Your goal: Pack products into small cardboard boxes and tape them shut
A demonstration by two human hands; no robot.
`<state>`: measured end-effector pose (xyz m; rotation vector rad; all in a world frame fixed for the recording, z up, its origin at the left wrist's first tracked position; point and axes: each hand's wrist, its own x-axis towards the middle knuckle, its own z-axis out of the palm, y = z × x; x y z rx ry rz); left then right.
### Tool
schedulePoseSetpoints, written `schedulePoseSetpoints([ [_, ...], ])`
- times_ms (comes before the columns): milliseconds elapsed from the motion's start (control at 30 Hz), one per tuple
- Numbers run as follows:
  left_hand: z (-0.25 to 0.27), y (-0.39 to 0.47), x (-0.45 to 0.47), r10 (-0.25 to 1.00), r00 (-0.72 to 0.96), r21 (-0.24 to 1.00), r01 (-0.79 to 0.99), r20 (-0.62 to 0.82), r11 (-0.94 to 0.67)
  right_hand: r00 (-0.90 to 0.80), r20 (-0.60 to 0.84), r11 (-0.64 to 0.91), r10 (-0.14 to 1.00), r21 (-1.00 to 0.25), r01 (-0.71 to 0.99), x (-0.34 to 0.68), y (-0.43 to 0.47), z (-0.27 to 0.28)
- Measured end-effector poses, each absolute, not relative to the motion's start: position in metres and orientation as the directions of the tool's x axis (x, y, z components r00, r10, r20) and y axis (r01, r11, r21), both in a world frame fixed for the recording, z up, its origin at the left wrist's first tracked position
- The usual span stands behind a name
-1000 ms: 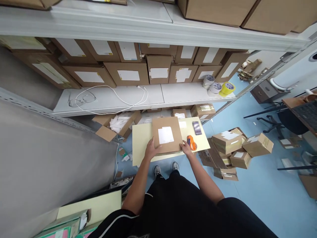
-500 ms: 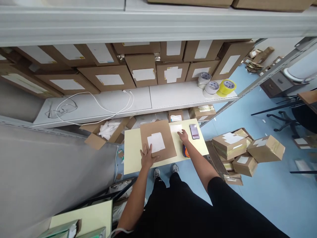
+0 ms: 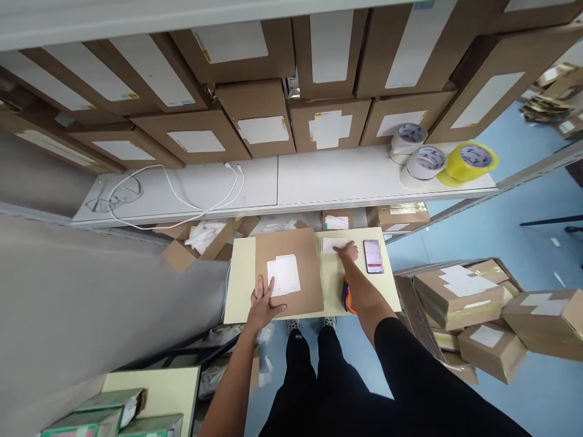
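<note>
A brown cardboard box [image 3: 300, 294] with overlapping white labels [image 3: 283, 275] lies on the pale yellow table [image 3: 241, 258]. My left hand [image 3: 262, 306] rests on the box's near left part, fingers spread, fingertips at the label's edge. On the table to the right of the box lie white paper labels [image 3: 328, 244]. My right hand [image 3: 348, 250] is over their right end, fingers drawn together, thumb and fingertips pinching at the paper. An orange and blue tape dispenser [image 3: 347, 296] is partly hidden under my right forearm. Beyond that hand lies a phone [image 3: 373, 256].
A white shelf [image 3: 319, 176] ahead carries stacked labelled boxes [image 3: 330, 124], a white cable [image 3: 200, 209], white tape rolls [image 3: 426, 162] and a yellow roll [image 3: 471, 161]. Right of the table, a large carton [image 3: 410, 303] is heaped with boxes. Green boxes [image 3: 91, 419] sit lower left.
My right hand has come down onto the white paper labels, its fingers drawing together. My left hand stays on the box, slightly lower left. The camera view has shifted, bringing the shelf closer.
</note>
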<state>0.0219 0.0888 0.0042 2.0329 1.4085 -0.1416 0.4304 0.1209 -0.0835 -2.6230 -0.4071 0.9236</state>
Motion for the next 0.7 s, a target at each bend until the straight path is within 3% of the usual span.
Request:
schedulePoseSetpoints([
  [433,0.014,0.093,0.031,0.796,0.399,0.45,0.874,-0.455,-0.181,0.611,-0.41,-0.64,0.677,-0.738,0.214,0.447,0.046,-0.013],
  [600,0.023,0.093,0.034,0.804,0.404,0.43,0.879,-0.436,-0.208,0.566,-0.347,-0.44,0.748,-0.898,0.03,0.429,0.011,0.024],
  [700,0.033,0.09,0.042,0.849,0.299,0.364,0.921,-0.437,-0.137,0.485,-0.365,-0.33,0.794,-0.93,-0.16,0.418,-0.009,0.044],
])
